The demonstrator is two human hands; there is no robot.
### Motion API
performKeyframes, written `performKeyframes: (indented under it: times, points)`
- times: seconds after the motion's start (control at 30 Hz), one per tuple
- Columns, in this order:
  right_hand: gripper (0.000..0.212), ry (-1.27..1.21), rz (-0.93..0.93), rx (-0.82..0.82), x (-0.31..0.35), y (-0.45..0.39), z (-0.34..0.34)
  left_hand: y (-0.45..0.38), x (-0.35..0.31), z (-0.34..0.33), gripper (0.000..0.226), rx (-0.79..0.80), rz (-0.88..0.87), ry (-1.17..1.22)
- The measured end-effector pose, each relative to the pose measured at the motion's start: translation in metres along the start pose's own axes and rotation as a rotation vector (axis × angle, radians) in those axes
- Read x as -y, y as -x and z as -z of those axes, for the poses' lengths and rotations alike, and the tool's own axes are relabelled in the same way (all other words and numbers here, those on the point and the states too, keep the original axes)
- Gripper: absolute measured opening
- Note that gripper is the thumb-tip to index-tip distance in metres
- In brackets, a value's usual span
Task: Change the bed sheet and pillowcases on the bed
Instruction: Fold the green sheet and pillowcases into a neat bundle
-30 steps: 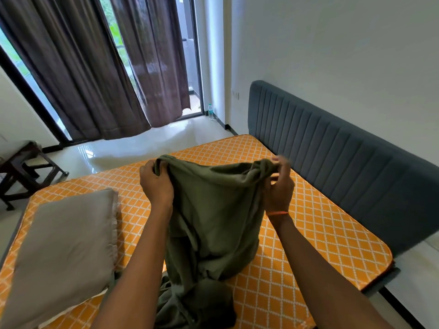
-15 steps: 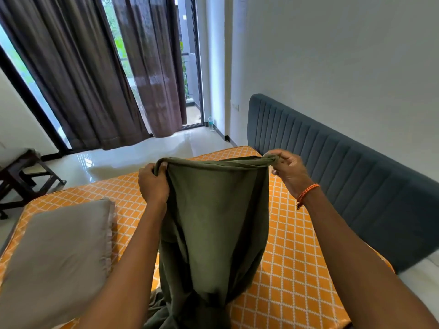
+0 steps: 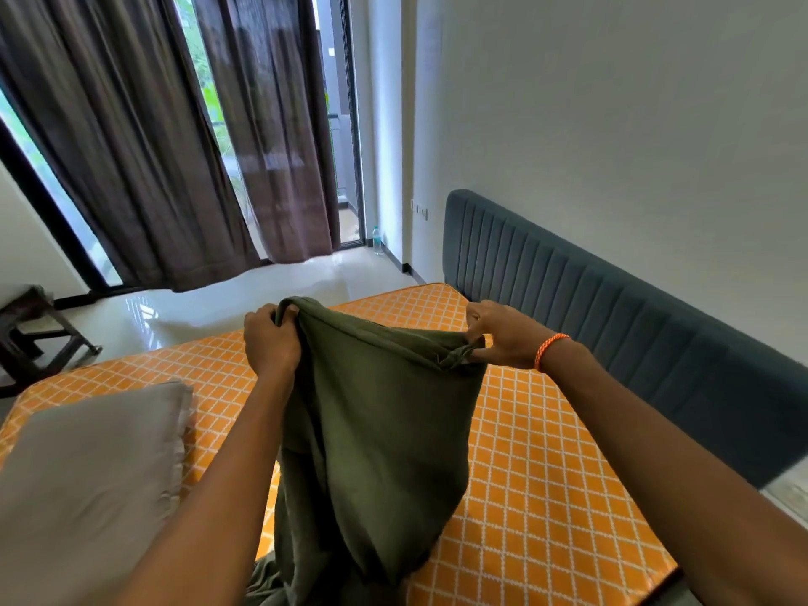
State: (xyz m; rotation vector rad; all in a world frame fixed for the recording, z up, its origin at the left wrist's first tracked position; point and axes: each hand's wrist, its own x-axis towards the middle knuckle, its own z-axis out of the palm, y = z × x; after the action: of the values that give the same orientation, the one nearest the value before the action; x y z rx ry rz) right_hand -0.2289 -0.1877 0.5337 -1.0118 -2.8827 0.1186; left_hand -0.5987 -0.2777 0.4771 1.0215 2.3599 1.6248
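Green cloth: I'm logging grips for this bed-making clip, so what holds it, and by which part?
Both hands hold the green cloth by its top edge: the left hand grips one end, the right hand pinches the bunched other end.

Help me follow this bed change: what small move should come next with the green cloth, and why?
Probably spread the hands wider to open the olive-green cloth. The left hand and right hand each grip its top edge, the rest hangs bunched over the bare orange mattress.

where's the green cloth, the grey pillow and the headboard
green cloth (image 3: 384, 430): head view, middle of the hanging panel
grey pillow (image 3: 92, 470): head view, centre of its top face
headboard (image 3: 612, 325): head view, padded front
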Motion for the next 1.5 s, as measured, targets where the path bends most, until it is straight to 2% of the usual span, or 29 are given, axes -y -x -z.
performKeyframes:
  times: [0.07, 0.13, 0.27, 0.33, 0.47, 0.53, 0.67, 0.77, 0.83, 0.97, 1.03, 1.1, 1.2, 1.3, 1.43, 1.5]
  points:
    - [0.027, 0.202, 0.06, 0.018, 0.0, 0.005, 0.0, -0.001, 0.003, 0.004, 0.032, -0.004, 0.011, -0.014]
    - [0.028, 0.421, 0.05, 0.144, -0.001, 0.009, -0.001, -0.003, 0.004, 0.007, 0.031, 0.01, -0.003, -0.033]
    - [0.035, 0.529, -0.113, 0.311, -0.012, 0.014, 0.001, 0.008, -0.003, 0.002, 0.029, 0.065, -0.117, -0.141]
    - [0.041, 0.425, -0.203, 0.278, -0.02, 0.011, 0.006, 0.016, -0.008, -0.002, 0.029, 0.051, -0.115, -0.159]
    - [0.051, 0.184, -0.356, 0.068, -0.026, 0.01, 0.01, 0.026, -0.01, -0.004, 0.032, 0.05, -0.132, -0.185]
    - [0.045, 0.063, -0.399, 0.002, -0.027, 0.011, 0.009, 0.027, -0.012, -0.003, 0.032, 0.046, -0.142, -0.185]
    - [0.047, -0.001, -0.378, -0.047, -0.024, 0.012, 0.005, 0.022, -0.01, 0.001, 0.033, 0.044, -0.121, -0.179]
    - [0.043, -0.056, -0.283, -0.113, -0.022, 0.014, 0.007, 0.019, -0.006, 0.004, 0.034, 0.042, -0.095, -0.18]
    - [0.038, -0.203, -0.195, -0.165, -0.022, 0.015, 0.011, 0.019, -0.004, 0.006, 0.034, 0.046, -0.074, -0.184]
    - [0.008, -0.503, -0.105, -0.396, -0.02, 0.015, 0.022, 0.014, 0.003, 0.011, 0.037, 0.051, -0.032, -0.192]
    - [0.007, -0.708, -0.097, -0.421, -0.012, 0.019, 0.031, 0.013, 0.005, 0.014, 0.037, 0.047, -0.016, -0.196]
    - [0.01, -0.893, -0.104, -0.34, -0.006, 0.023, 0.036, 0.012, 0.005, 0.015, 0.037, 0.053, -0.014, -0.208]
    - [0.023, -0.964, -0.081, -0.146, 0.004, 0.027, 0.038, 0.013, 0.001, 0.015, 0.035, 0.068, -0.032, -0.225]
    - [0.031, -0.883, -0.032, 0.11, 0.017, 0.027, 0.039, 0.015, 0.0, 0.014, 0.033, 0.077, -0.049, -0.229]
    - [0.025, -0.748, -0.023, 0.461, 0.029, 0.03, 0.036, 0.017, 0.0, 0.015, 0.033, 0.081, -0.054, -0.241]
    - [0.029, -0.652, -0.037, 0.555, 0.032, 0.029, 0.035, 0.017, -0.001, 0.016, 0.033, 0.085, -0.06, -0.248]
